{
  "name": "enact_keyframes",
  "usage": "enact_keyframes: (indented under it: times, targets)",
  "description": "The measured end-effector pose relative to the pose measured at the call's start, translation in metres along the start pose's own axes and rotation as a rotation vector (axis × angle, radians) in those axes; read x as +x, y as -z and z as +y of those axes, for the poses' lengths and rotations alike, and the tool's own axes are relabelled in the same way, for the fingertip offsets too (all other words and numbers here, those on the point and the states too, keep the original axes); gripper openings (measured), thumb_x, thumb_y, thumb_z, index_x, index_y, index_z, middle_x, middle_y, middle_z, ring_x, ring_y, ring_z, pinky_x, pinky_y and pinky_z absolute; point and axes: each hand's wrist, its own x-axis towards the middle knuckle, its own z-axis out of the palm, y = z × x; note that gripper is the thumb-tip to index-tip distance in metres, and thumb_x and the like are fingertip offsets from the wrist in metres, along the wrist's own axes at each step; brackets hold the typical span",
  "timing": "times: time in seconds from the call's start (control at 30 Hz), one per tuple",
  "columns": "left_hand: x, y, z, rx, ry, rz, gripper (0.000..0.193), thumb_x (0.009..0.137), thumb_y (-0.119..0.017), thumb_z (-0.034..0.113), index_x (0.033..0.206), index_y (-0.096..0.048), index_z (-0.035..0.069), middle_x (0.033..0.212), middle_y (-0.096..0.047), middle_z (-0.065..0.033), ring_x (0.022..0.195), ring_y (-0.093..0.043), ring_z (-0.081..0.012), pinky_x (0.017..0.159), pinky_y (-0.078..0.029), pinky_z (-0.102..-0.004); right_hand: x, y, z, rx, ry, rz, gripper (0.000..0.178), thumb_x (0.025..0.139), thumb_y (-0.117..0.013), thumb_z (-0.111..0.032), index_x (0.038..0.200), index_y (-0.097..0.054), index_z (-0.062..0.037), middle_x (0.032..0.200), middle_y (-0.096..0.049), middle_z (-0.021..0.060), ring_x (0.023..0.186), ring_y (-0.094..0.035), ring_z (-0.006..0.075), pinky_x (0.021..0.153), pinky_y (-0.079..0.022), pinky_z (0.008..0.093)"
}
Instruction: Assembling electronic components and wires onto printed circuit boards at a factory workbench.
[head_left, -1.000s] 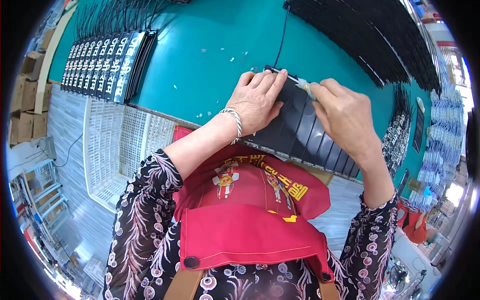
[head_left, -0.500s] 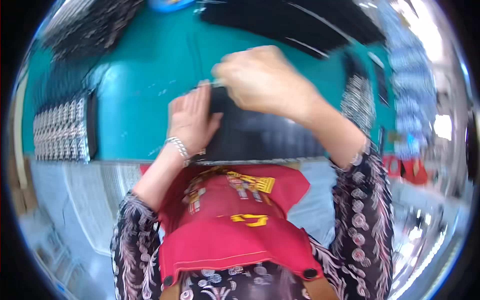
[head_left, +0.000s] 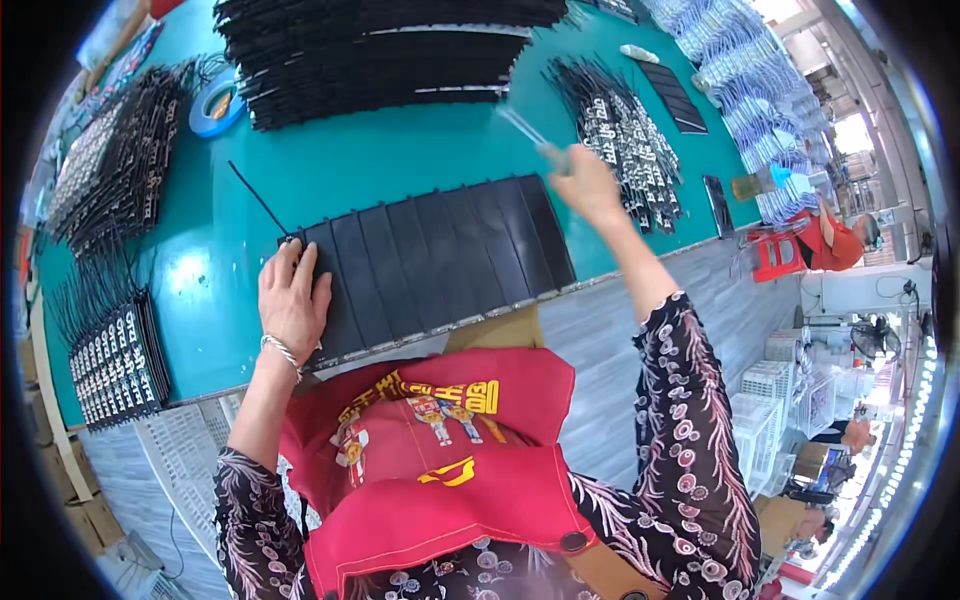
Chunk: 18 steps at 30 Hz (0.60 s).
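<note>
A black panel of flat strips laid side by side (head_left: 430, 262) rests along the near edge of the green table (head_left: 400, 155). My left hand (head_left: 293, 300), a bracelet at its wrist, lies on the panel's left end with fingers stretched out. From beside its fingertips a thin black cord (head_left: 258, 197) sticks up and to the left. My right hand (head_left: 590, 187) is raised beyond the panel's right end, closed around a slim tool with a pale, narrow shaft (head_left: 522, 128). Motion blur hides what kind of tool it is.
Black corded pieces with white lettering lie in bundles at the left (head_left: 115, 365) and right (head_left: 630, 155). A large black stack (head_left: 380, 60) lies at the back, near a blue tape roll (head_left: 216, 105). A phone-like dark slab (head_left: 717, 205) lies right. Someone in red (head_left: 828, 240) sits beyond.
My right hand has moved away from beside my left hand to the right, with the tool now visible in it. The view has turned, and more of the panel shows.
</note>
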Motion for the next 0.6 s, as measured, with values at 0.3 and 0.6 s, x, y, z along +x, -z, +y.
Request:
enact_keyframes:
  times: [0.3,0.6]
  targets:
    - [0.038,-0.001,0.076,-0.12,0.036,-0.112,0.033,0.086,-0.067,0.029,0.108,-0.064,0.005,0.122,-0.058,-0.0159,0.115,-0.055,-0.0326,0.099,-0.043,-0.046,0.09,0.011,0.172,0.046,0.129,0.312,0.036,0.074,-0.065,-0.016,0.109,-0.07,-0.0077,0.088,-0.066,0.0177,0.079,-0.065,0.0369,0.069,-0.049,0.0458]
    - [0.014,0.006,0.084,-0.103,0.083,0.019,0.046,0.087,-0.069,0.026,0.126,-0.061,0.004,0.131,-0.057,-0.0144,0.128,-0.05,-0.0315,0.107,-0.04,-0.0447,0.088,0.039,0.182,0.743,-0.182,-0.002,0.022,0.074,-0.066,-0.003,0.094,-0.057,-0.0026,0.076,-0.057,0.0032,0.057,-0.053,0.0118,0.047,-0.04,0.0284]
